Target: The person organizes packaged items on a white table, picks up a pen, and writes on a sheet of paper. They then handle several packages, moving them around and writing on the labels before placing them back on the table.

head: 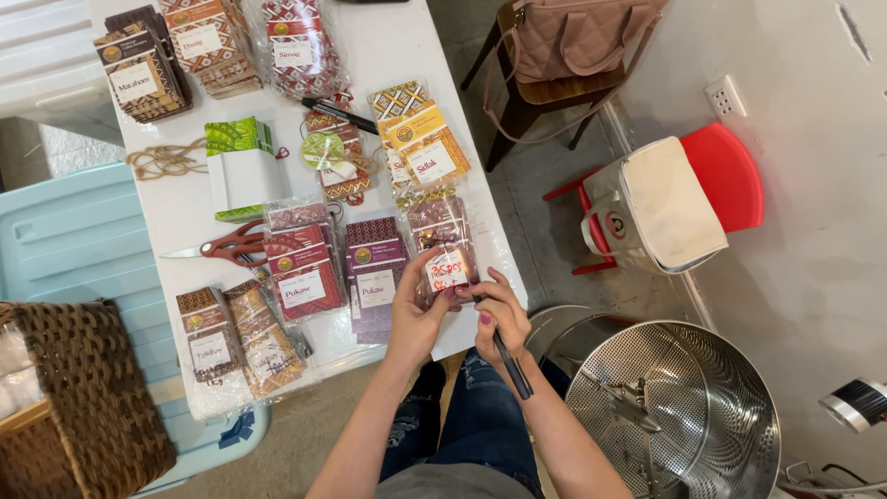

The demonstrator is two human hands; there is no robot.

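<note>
So from my end I'm looking down at a white table (185, 212) covered in patterned packets. My left hand (413, 319) is curled around the bottom-left corner of a clear plastic packet with a maroon patterned card and white label (442, 248), thumb on top, fingers tucked underneath. The packet sits at the table's near-right edge, poking out above my fingertips. My right hand (499, 314) is closed around a black marker pen (511, 363), tip up against the packet's lower right corner, barrel pointing back toward my lap. Just left of it are a purple packet (373, 273) and a red one (305, 273), with orange-handled scissors (222, 246) further left.
</note>
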